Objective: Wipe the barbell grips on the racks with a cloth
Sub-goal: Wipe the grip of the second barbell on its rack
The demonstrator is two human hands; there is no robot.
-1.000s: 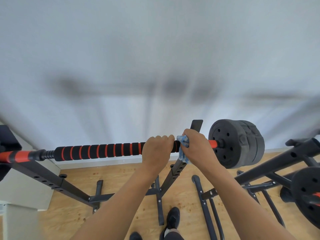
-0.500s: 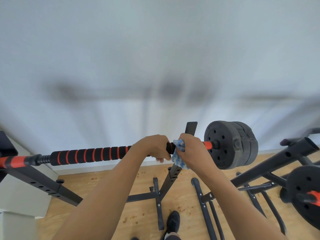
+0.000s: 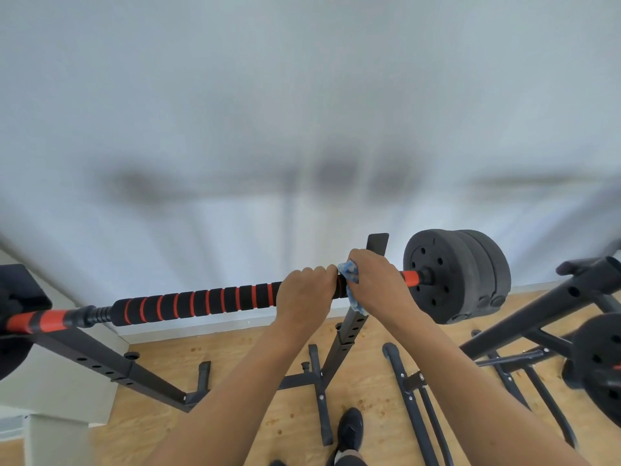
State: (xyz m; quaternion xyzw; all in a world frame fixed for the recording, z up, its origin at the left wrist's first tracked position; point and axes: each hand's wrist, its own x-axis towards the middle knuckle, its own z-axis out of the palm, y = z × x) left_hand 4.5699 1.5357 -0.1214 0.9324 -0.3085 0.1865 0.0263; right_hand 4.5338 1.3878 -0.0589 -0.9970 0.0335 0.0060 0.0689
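A barbell lies across a black rack, its foam grip [image 3: 198, 303] black with red rings. My left hand [image 3: 304, 294] is wrapped around the right end of that grip. Right beside it, my right hand [image 3: 376, 280] presses a blue-and-white cloth [image 3: 349, 274] around the bar, just left of the red sleeve [image 3: 410, 277] and over the right rack upright [image 3: 349, 331]. Most of the cloth is hidden under my palm; a corner hangs below the bar.
Black weight plates [image 3: 453, 274] sit on the bar's right end. A second rack [image 3: 537, 314] with another plate [image 3: 601, 368] stands at the right. The left upright [image 3: 100, 358] slants to the wooden floor. My shoe [image 3: 349, 432] is below. A white wall is close behind.
Both hands stay on the bar's right end; my left hand has turned from knuckles rolled forward to a flat overhand grip. The view shifted slightly.
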